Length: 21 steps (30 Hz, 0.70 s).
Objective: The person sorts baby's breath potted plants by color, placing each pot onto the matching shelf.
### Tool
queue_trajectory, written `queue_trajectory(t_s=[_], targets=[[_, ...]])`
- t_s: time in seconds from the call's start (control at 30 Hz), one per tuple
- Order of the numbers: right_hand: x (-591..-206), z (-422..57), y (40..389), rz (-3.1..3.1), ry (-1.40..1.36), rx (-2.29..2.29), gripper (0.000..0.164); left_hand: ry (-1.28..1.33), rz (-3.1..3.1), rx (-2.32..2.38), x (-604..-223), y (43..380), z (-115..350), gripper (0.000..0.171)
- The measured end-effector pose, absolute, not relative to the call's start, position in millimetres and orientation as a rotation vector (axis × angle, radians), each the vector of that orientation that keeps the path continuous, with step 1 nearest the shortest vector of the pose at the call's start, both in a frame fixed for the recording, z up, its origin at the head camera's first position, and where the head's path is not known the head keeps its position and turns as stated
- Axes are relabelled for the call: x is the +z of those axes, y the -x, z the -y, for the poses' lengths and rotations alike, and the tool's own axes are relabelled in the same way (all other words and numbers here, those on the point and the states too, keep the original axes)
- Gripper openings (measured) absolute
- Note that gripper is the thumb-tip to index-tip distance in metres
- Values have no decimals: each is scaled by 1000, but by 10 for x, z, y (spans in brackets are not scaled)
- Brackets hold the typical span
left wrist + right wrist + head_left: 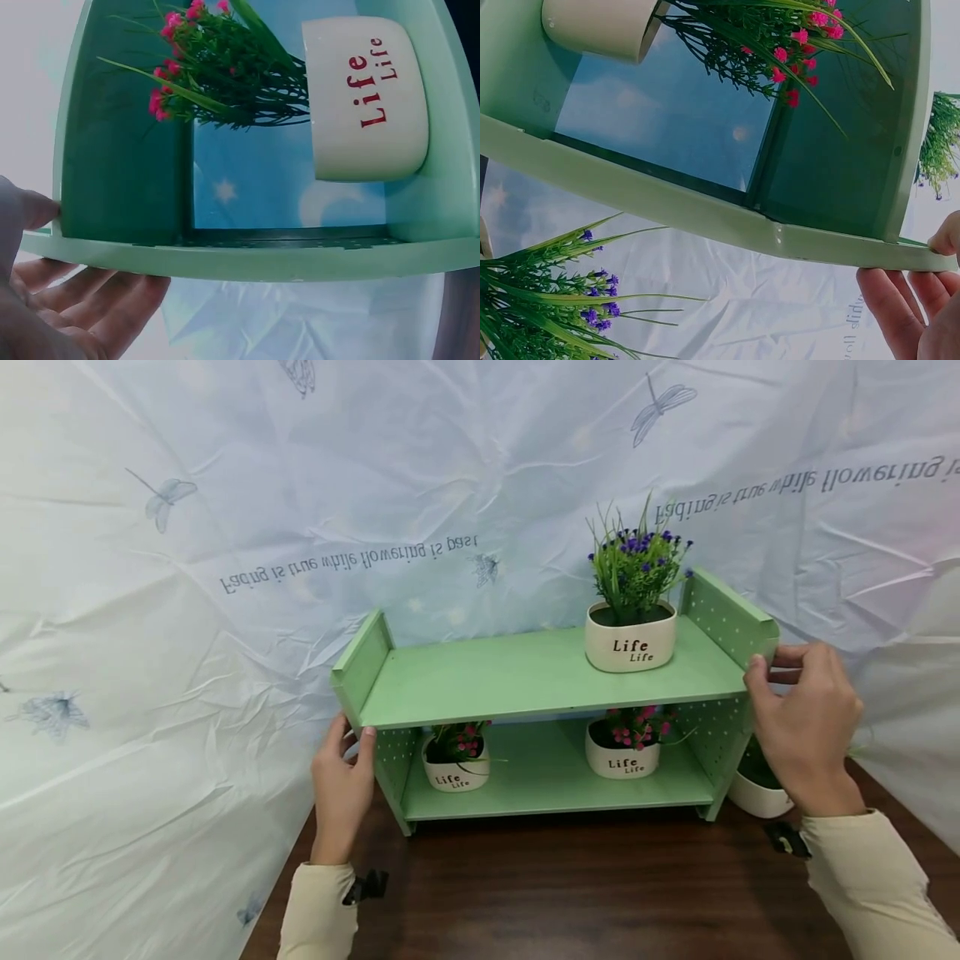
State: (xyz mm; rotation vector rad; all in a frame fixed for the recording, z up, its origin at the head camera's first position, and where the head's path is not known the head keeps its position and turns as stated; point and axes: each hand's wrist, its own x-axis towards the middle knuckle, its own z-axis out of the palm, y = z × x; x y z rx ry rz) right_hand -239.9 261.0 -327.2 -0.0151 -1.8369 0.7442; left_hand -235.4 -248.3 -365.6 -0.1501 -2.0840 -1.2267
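My left hand (pixel 343 785) and right hand (pixel 813 718) each pinch an end panel of a pale-green, two-tier shelf with dotted sides (pixel 480 681), thumb at the front edge, fingers outside. The shelf is between my hands, above a dark-brown wood-grain table (pixel 585 893); gripping both ends likely keeps it balanced and its pots upright. An oval, cream pot with purple flowers (pixel 630 643) sits on top, toward the right; two cream pots with pink flowers (pixel 457 768) (pixel 622 762) stand below, blooms partly hidden by the upper board. Another cream pot (pixel 759 795), beyond the right panel, is half covered by my hand and the shelf. I cannot tell whether the feet bear weight.
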Motion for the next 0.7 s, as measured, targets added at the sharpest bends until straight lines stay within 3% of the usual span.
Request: queue_trajectory(t_s=[0.7], targets=[[-3282, -2609, 2406, 1843, 11, 734, 28, 185, 1998, -933, -3252, 2485, 2520, 17]])
